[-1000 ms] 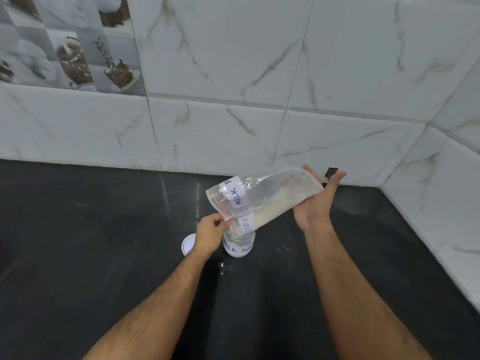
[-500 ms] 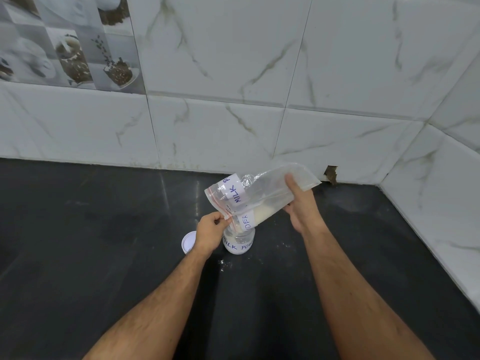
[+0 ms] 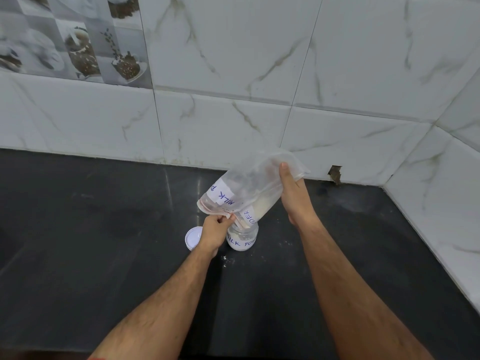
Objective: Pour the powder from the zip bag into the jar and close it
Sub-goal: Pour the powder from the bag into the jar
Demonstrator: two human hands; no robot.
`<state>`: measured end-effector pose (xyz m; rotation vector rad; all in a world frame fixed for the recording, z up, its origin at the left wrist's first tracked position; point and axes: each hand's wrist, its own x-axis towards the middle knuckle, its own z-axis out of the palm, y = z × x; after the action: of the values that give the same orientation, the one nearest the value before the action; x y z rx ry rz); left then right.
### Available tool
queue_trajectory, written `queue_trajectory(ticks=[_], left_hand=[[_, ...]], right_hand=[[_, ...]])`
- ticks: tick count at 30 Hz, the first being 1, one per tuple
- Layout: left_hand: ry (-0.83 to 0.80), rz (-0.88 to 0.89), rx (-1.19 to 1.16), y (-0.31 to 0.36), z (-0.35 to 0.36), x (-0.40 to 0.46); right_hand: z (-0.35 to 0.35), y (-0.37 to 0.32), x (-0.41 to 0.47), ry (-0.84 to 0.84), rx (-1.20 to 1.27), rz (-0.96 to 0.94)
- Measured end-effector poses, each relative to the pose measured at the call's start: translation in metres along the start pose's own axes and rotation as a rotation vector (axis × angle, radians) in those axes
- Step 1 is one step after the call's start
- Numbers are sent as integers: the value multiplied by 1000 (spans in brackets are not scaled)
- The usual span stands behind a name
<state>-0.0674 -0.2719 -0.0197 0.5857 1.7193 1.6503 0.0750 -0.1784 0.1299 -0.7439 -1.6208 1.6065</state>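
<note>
A clear zip bag (image 3: 249,188) labelled "MILK POWDER" is tilted, its open mouth down over a small clear jar (image 3: 242,237) that carries the same label. White powder lies in the bag's lower fold. My left hand (image 3: 215,229) pinches the mouth corner of the bag right at the jar's opening. My right hand (image 3: 293,196) grips the raised bottom end of the bag, thumb on top. The jar's white lid (image 3: 193,237) lies on the counter just left of the jar, partly behind my left wrist.
The dark counter (image 3: 104,255) runs into a corner of white marble-look wall tiles at the back and right. A few specks of spilled powder (image 3: 228,259) lie in front of the jar. A chipped hole (image 3: 335,174) shows in the back wall tile.
My right hand went from an open palm under the bag to gripping its bottom end, and has raised that end higher. The powder has slid toward the mouth. My left hand stayed at the jar.
</note>
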Motion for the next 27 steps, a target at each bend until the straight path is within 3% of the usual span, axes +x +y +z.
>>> queue_trajectory(ticks=[14, 22, 27], left_hand=[[50, -25, -183, -1, 4, -3], [58, -38, -275, -1, 7, -9], [27, -21, -308, -1, 8, -10]], right_hand=[[17, -8, -8, -121, -103, -92], [10, 28, -9, 25, 254, 157], [16, 39, -11, 27, 204, 253]])
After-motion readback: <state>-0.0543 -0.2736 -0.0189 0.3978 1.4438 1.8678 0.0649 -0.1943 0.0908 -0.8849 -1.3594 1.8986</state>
